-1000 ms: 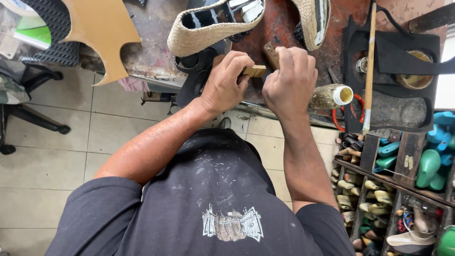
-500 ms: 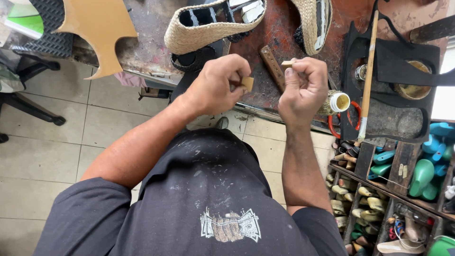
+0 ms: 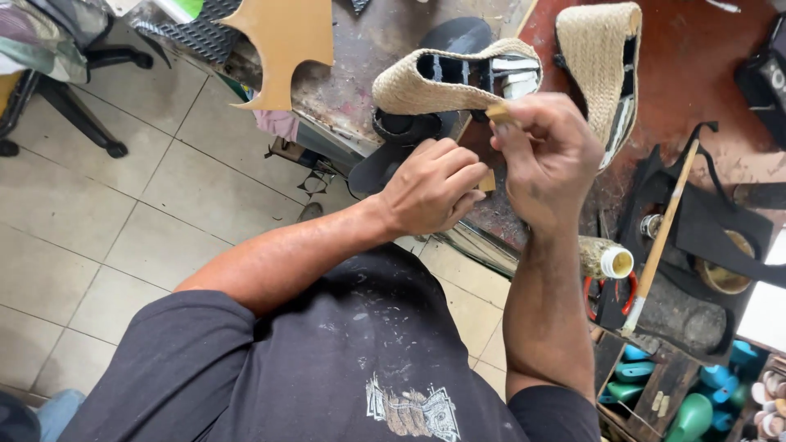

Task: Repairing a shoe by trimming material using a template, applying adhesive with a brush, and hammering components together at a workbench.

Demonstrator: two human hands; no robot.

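The bench (image 3: 704,74), red and stained, fills the top right; its near edge runs down toward the lower right. A jute wedge sole (image 3: 454,78) lies on its side just in from the near edge, and a second sole (image 3: 602,57) stands near the far edge. Black straps (image 3: 712,221) and a brush (image 3: 659,237) lie toward the right edge, a thread spool (image 3: 602,260) at the near edge. A tan card (image 3: 286,41) overhangs the left corner.

Half a second ago the hands were level and apart before the chest; now the right hand (image 3: 548,160) has risen to the wedge sole, pinching a small tan piece (image 3: 499,113) at its fingertips. The left hand (image 3: 430,188) has moved under it, fingers curled shut on another small tan bit (image 3: 488,182), barely visible.

Pale floor tiles (image 3: 123,213) lie left, a chair base (image 3: 74,106) in the far left corner
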